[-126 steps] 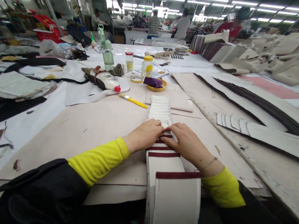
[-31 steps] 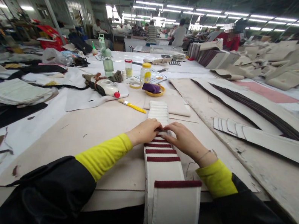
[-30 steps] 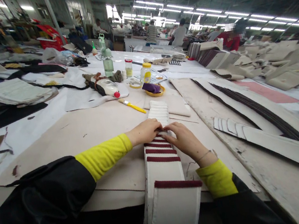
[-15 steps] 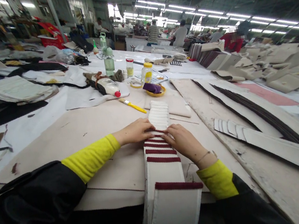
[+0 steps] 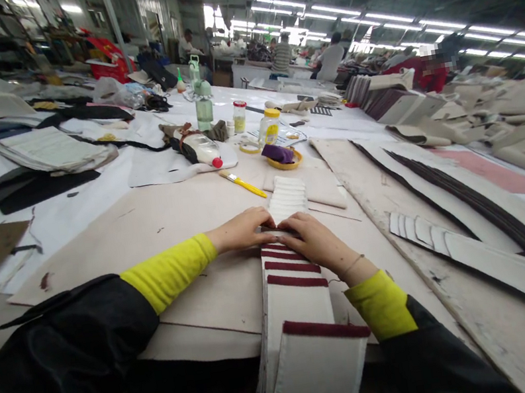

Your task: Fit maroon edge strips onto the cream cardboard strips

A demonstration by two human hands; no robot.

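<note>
A row of overlapping off-white fabric strips [image 5: 298, 304] with maroon edges runs toward me and droops over the table's near edge. At its far end, white layered edges [image 5: 288, 193] show no maroon. My left hand [image 5: 244, 229] is closed, fingers pinching one strip's edge from the left. From the right, my right hand [image 5: 314, 243] pinches the same edge, thumb and fingers pressed together. A short dark edge shows between the two hands; the fingertips partly hide it. Beyond my hands lies a yellow-handled brush [image 5: 246, 186].
A purple cloth [image 5: 277, 152] sits in a yellow dish [image 5: 290, 165], near a yellow-lidded jar [image 5: 270, 129] and a white bottle [image 5: 202, 150] on its side. White curved strips [image 5: 456, 244] lie at right. Papers [image 5: 50, 148] are stacked at left. People work farther back.
My hands have drawn closer together over the strip edge, the right fingers shifting toward the left hand. The whole view has moved slightly, so things appear farther right.
</note>
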